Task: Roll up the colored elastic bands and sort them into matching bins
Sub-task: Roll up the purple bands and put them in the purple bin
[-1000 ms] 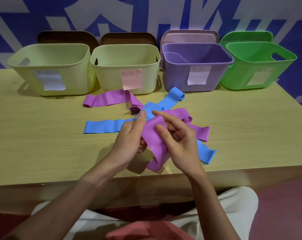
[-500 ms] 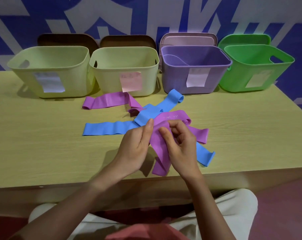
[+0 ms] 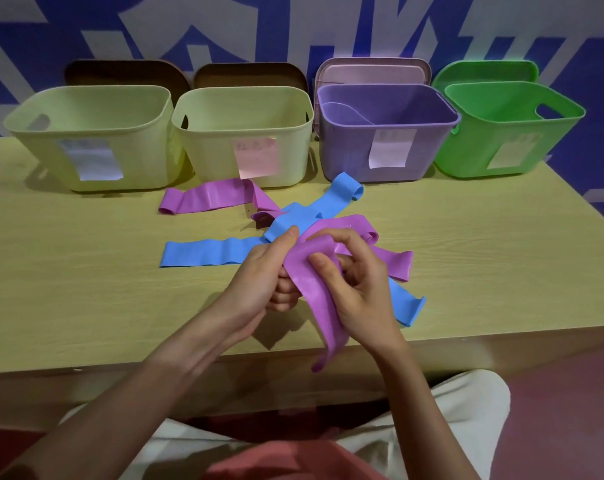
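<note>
Your left hand (image 3: 269, 271) and right hand (image 3: 352, 282) both pinch the purple band (image 3: 314, 289), and its loose tail hanging off the table (image 3: 85, 289) could unroll if your fingers slip.

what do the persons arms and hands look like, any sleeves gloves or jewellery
Both forearms are bare up to the frame's lower edge, so no sleeves show. The left hand and right hand wear no gloves, and no rings, watch or bracelets are visible. Fingernails look short and unpainted.

Four bins (image 3: 245, 133) side by side behind bands (image 3: 207, 252) on table (image 3: 68, 289)
</note>
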`<state>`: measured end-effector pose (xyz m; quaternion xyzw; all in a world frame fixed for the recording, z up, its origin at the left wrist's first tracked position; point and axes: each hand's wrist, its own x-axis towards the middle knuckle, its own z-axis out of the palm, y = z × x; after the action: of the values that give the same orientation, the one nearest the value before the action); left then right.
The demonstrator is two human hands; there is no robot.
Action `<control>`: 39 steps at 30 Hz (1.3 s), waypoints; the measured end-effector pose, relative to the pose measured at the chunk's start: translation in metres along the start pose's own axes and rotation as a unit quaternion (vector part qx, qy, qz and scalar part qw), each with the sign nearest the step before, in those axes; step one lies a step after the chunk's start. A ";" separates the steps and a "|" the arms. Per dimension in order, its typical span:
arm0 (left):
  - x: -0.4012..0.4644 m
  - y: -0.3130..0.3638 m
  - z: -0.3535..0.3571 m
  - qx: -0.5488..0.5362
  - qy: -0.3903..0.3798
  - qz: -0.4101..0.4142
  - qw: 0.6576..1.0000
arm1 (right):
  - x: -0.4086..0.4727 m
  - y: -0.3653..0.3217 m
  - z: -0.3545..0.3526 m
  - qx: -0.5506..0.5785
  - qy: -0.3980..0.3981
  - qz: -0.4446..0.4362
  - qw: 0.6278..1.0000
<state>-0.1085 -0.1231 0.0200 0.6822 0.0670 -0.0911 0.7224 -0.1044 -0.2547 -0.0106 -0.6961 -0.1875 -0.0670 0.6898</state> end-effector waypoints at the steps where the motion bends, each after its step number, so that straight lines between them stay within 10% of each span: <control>1: 0.001 -0.002 -0.001 0.014 -0.001 -0.001 1.000 | -0.001 0.002 0.000 -0.004 0.000 0.002 1.000; 8: 0.001 -0.012 -0.001 0.108 0.030 0.092 0.989 | -0.003 0.003 -0.001 -0.005 0.009 0.021 1.000; 15: 0.004 -0.027 -0.005 0.315 0.097 0.279 0.902 | -0.001 0.008 -0.002 -0.028 0.015 0.012 0.999; 27: -0.001 -0.007 0.010 -0.033 0.030 -0.006 0.999 | 0.002 0.002 -0.007 -0.011 0.014 0.004 1.000; 39: 0.001 -0.025 0.002 0.196 0.066 0.233 0.950 | 0.004 0.005 -0.007 0.015 0.009 0.031 0.999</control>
<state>-0.1128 -0.1266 -0.0046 0.8117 -0.0660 0.1136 0.5692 -0.0977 -0.2605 -0.0136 -0.6907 -0.1609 -0.0493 0.7033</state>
